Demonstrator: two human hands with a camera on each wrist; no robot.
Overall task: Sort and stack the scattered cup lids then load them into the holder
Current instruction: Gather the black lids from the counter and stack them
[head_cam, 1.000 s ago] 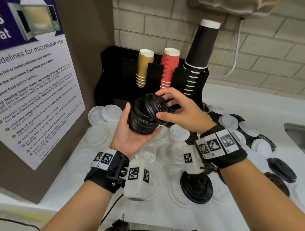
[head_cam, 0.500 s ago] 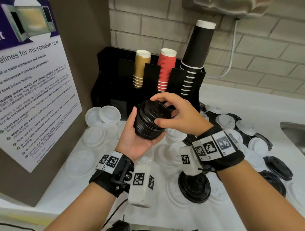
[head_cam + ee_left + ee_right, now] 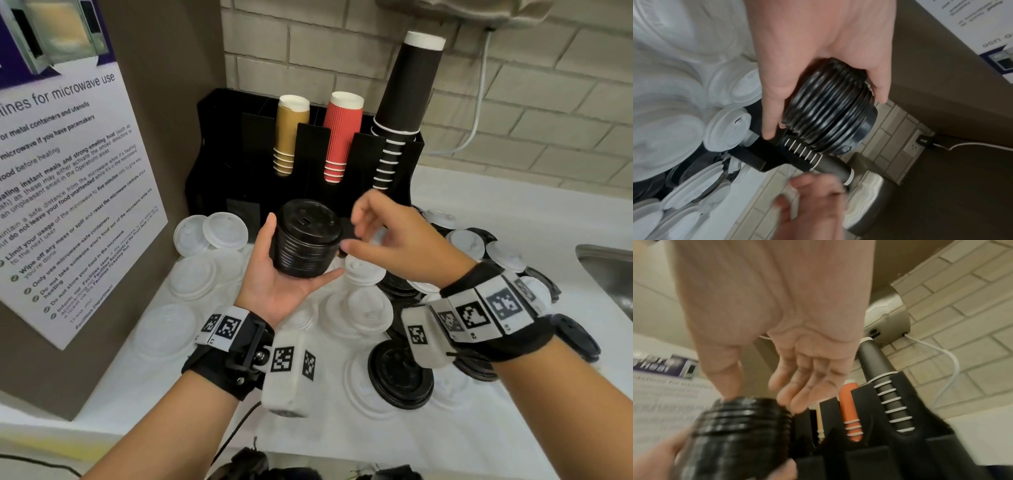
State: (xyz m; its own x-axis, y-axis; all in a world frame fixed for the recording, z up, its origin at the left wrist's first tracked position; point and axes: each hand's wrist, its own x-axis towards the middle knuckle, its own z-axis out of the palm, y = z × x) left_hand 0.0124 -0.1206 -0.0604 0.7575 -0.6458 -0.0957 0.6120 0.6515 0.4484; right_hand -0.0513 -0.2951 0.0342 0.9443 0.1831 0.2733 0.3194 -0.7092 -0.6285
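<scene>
Readable text is found only on the poster (image 3: 68, 178) fixed to the brown panel at the left. Its heading is cut off at the edge and reads "...lines for microwave use". Among the bullet lines below, "Wipe off any mess or spill" and "Only use microwave-safe containers" can be made out; bold words include "do not leave your food unattended" and "five minutes". The smaller closing lines are too fine to be read.

Head view downward, wrist views close; shared: lid stack (image 3: 306, 240), cup holder (image 3: 236, 192).
</scene>
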